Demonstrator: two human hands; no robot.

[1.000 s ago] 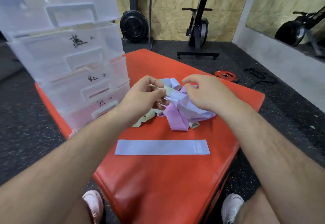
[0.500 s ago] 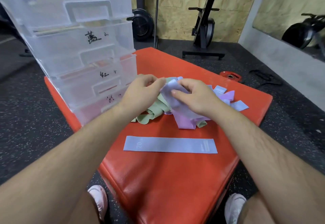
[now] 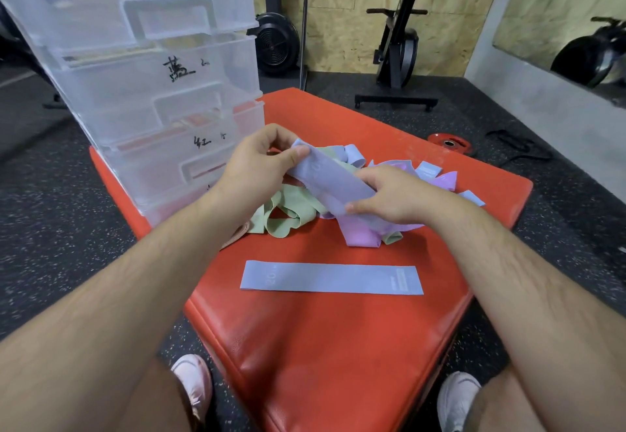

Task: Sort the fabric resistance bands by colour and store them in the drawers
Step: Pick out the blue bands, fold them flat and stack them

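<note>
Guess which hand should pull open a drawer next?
Probably the left hand: it sits right beside the drawers, on its side of the mat. The right hand is farther off and can hold the blue band alone.

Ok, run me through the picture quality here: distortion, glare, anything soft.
Head view: wide-angle distortion leans the drawer stack and bows the red mat at its edges; soft sheen on the mat's front; light even, shadows faint; held blue band and flat blue band sharp, print slightly soft.
</note>
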